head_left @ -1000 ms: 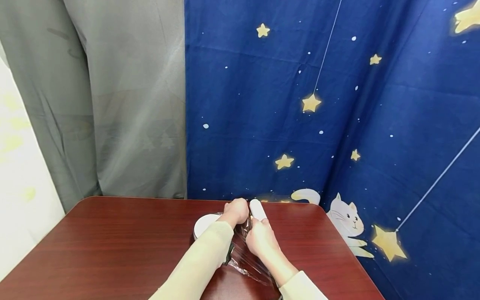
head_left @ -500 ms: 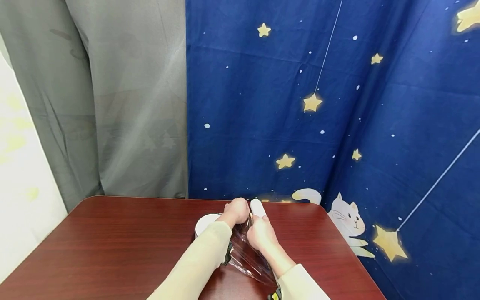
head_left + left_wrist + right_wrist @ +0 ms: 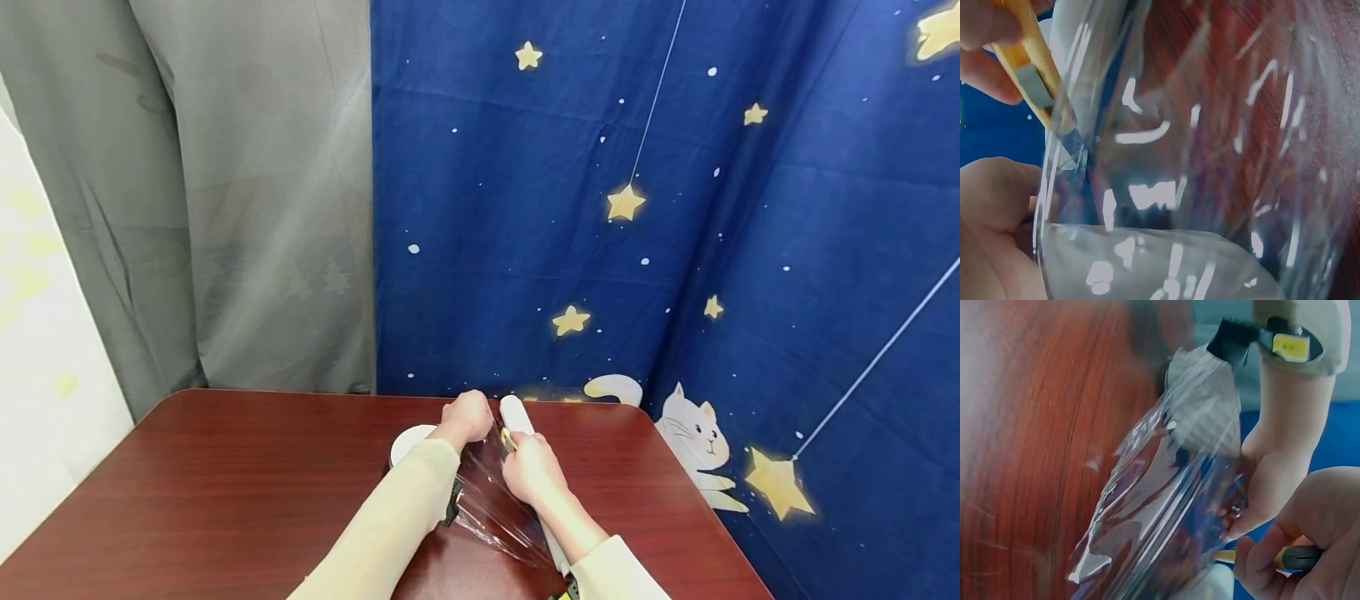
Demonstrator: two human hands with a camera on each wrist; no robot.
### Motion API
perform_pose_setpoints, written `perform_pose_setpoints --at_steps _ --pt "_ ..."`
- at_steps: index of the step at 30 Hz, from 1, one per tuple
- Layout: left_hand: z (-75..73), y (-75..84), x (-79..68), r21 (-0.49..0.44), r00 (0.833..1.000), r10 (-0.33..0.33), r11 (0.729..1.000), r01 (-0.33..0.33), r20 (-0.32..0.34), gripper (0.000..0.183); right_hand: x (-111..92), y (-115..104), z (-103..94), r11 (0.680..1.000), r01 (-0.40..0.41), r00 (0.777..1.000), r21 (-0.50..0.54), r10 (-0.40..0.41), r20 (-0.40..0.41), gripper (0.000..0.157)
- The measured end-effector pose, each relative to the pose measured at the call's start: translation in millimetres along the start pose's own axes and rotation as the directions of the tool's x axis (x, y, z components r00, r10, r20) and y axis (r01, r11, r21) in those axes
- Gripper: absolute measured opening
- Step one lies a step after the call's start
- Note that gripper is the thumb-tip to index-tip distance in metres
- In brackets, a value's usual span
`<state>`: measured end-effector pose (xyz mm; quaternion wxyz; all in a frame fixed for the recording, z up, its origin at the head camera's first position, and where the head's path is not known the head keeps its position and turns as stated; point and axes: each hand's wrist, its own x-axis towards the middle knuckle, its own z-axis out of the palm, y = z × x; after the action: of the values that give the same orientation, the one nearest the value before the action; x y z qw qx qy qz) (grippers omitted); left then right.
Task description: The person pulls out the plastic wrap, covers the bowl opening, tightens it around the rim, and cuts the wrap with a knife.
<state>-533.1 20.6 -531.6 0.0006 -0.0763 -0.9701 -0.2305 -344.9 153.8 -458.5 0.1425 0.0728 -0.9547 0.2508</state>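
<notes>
From my station, the head view shows the left hand (image 3: 470, 417) with fingers curled tight, gripping an edge of the clear film (image 3: 491, 500). The right hand (image 3: 534, 469) is closed around the yellow knife (image 3: 1030, 72), thumb side toward the left hand. In my left wrist view, the blade is extended and overlaps the film's edge; I cannot tell whether it is cutting. The film is stretched over the table (image 3: 262, 492), between the left hand and the white roll (image 3: 515, 415). The roll passes beneath the right forearm. A round white object (image 3: 408, 444) sits beside the left wrist, partly covered by the sleeve.
</notes>
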Motion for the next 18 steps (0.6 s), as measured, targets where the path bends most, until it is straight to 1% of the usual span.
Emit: perform_pose_setpoints --at_steps 3,7,8,9,14,15,16,17,18 --pt "-1.2 -0.9 -0.1 -0.014 1.000 0.004 1.000 -0.004 -0.004 0.031 -7 -8 -8.3 1.000 -0.004 1.000 -0.029 0.004 0.008 0.038" --pt "-1.4 -4.0 0.4 -0.067 1.000 0.025 0.997 -0.026 -0.015 0.033 -6 -8 -7.9 0.998 -0.018 1.000 -0.055 0.019 0.015 0.038" --pt "-2.3 -4.8 -1.0 -0.084 0.999 0.030 0.996 -0.031 -0.020 0.034 -5 -8 -7.8 0.998 -0.026 0.999 -0.057 0.027 0.020 0.040" --pt "-7.4 -3.9 -9.3 -0.088 0.999 0.041 0.995 -0.044 -0.034 0.034 -4 -8 -8.9 0.998 -0.034 0.999 -0.057 0.036 0.026 0.041" --pt "-11.8 -11.7 -17.9 -0.150 0.993 0.103 0.982 -0.111 -0.059 0.035 1 -5 -17.2 0.997 -0.065 0.996 -0.047 0.068 0.059 0.039" --pt "-10.7 -14.8 -16.6 -0.165 0.992 0.115 0.979 -0.123 -0.061 0.033 2 -5 -20.1 0.997 -0.068 0.995 -0.043 0.071 0.063 0.037" --pt "-5.3 -19.8 -8.0 -0.186 0.991 0.124 0.974 -0.132 -0.052 0.032 2 -5 -22.5 0.997 -0.069 0.995 -0.044 0.072 0.064 0.036" --pt "-4.6 -22.4 -6.9 -0.199 0.989 0.137 0.969 -0.144 -0.050 0.030 3 -4 -24.4 0.996 -0.072 0.995 -0.044 0.074 0.066 0.035" --pt "-0.9 -26.9 -2.4 -0.198 0.987 0.149 0.968 -0.156 -0.051 0.029 4 -4 -25.6 0.996 -0.073 0.995 -0.046 0.076 0.066 0.035"
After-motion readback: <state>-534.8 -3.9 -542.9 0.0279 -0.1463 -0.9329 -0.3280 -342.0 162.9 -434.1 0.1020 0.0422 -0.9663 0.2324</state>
